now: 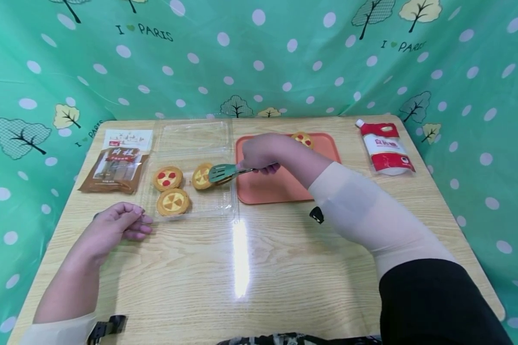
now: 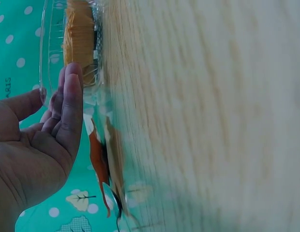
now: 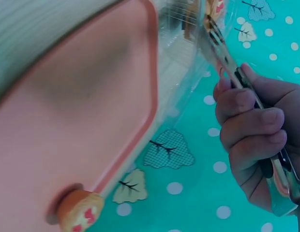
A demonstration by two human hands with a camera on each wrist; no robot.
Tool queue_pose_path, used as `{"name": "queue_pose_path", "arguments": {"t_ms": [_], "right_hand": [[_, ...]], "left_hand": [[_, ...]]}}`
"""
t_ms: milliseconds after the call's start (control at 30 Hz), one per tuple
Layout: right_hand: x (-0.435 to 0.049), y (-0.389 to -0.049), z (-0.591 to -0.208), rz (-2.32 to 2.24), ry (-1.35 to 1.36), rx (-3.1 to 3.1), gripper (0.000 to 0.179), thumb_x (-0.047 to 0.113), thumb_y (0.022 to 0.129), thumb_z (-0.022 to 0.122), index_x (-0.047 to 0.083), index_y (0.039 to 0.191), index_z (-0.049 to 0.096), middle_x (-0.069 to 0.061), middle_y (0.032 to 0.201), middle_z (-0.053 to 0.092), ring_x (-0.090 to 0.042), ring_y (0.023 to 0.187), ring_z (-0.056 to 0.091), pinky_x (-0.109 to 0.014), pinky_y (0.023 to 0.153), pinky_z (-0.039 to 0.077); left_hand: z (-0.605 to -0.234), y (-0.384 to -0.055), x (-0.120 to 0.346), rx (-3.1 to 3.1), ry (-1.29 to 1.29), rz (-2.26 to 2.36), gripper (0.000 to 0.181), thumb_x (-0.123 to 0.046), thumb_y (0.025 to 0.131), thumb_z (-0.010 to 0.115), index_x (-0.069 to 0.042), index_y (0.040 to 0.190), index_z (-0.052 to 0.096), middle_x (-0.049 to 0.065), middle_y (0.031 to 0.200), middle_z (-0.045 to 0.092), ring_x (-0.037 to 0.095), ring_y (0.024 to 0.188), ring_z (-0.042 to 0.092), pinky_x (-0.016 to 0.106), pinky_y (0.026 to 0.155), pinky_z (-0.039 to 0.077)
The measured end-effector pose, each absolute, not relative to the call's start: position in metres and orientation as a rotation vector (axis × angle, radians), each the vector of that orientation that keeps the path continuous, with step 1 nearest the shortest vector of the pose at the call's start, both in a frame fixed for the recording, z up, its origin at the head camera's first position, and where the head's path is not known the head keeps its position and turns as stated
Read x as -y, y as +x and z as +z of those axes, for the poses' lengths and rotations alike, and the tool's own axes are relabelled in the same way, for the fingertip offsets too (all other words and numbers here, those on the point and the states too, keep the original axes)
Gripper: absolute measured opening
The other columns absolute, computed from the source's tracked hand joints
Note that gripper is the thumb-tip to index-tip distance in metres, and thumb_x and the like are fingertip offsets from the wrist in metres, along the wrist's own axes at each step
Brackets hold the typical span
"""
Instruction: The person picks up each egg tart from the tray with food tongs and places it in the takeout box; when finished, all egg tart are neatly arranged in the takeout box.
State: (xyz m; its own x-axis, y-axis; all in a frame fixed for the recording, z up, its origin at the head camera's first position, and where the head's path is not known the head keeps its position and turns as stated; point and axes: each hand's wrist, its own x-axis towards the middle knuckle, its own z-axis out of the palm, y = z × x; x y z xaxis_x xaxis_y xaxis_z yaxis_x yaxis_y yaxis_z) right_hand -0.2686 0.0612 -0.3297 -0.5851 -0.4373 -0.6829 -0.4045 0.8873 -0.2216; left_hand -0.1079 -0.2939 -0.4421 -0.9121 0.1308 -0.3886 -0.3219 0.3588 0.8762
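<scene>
Tongs on a tart in the clear box, near the worktop's far-left part.

Largest to smallest: one worktop point(image 1: 259, 268); one orange tray point(image 1: 280, 189); one clear box point(image 1: 190, 143); two packets; one pair of tongs point(image 1: 224, 172); four tarts, three in the box, one on the tray. The right hand point(image 1: 263, 153) is clamped on the tongs, whose tips close on a tart point(image 1: 202, 176). The tarts look light and crumbly, best pinched gently at the rim. The left hand point(image 1: 121, 223) rests loose, holding nothing, touching the box's near-left edge.

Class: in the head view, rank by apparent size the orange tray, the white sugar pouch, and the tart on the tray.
1. orange tray
2. white sugar pouch
3. tart on the tray, partly hidden behind the right hand
</scene>
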Motion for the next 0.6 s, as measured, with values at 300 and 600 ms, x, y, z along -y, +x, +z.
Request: {"name": "queue_pose_path", "arguments": {"t_ms": [300, 600], "right_hand": [[-0.044, -0.263, -0.314, 0.104, -0.543, -2.270, 0.051, 0.053, 0.101, 0.041, 0.011, 0.080, 0.059, -0.003, 0.069, 0.059, -0.016, 0.054, 0.056, -0.029, 0.053, 0.051], [-0.052, -0.255, -0.297, 0.070, -0.506, -2.302, 0.045, 0.055, 0.100, 0.042, 0.014, 0.088, 0.056, -0.003, 0.069, 0.055, -0.017, 0.054, 0.052, -0.029, 0.054, 0.050]], "left_hand": [[-0.442, -0.110, 0.292, -2.235, -0.163, 1.579, 0.033, -0.024, 0.108, 0.035, 0.005, 0.121, 0.043, 0.006, 0.106, 0.071, 0.016, 0.093, 0.072, 0.033, 0.080, 0.062], [-0.442, -0.108, 0.293, -2.240, -0.166, 1.576, 0.033, -0.024, 0.108, 0.035, 0.005, 0.121, 0.043, 0.006, 0.106, 0.071, 0.016, 0.093, 0.072, 0.034, 0.080, 0.062]]}}
